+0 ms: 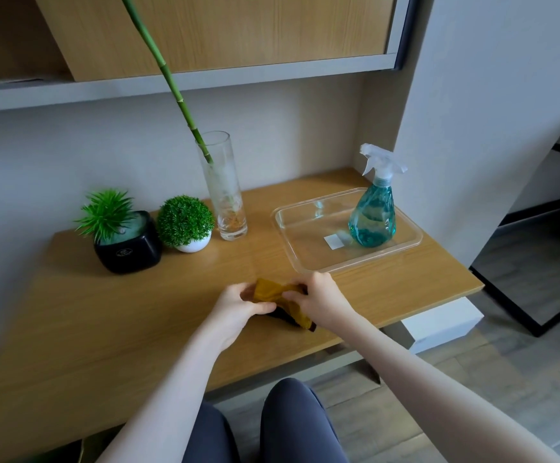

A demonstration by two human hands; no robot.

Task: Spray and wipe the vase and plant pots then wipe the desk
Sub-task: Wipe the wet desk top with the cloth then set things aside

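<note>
A crumpled mustard-yellow cloth lies over the middle of the wooden desk. My left hand grips its left part and my right hand pinches its right part. Behind them stands a tall glass vase with a green bamboo stalk. Left of the vase sit a round green plant in a white pot and a spiky plant in a black pot. A teal spray bottle stands in a clear plastic tray at the right.
A grey shelf and wooden cabinet overhang the back of the desk. The desk's right edge ends near a white box on the floor. My knees are just below the front edge.
</note>
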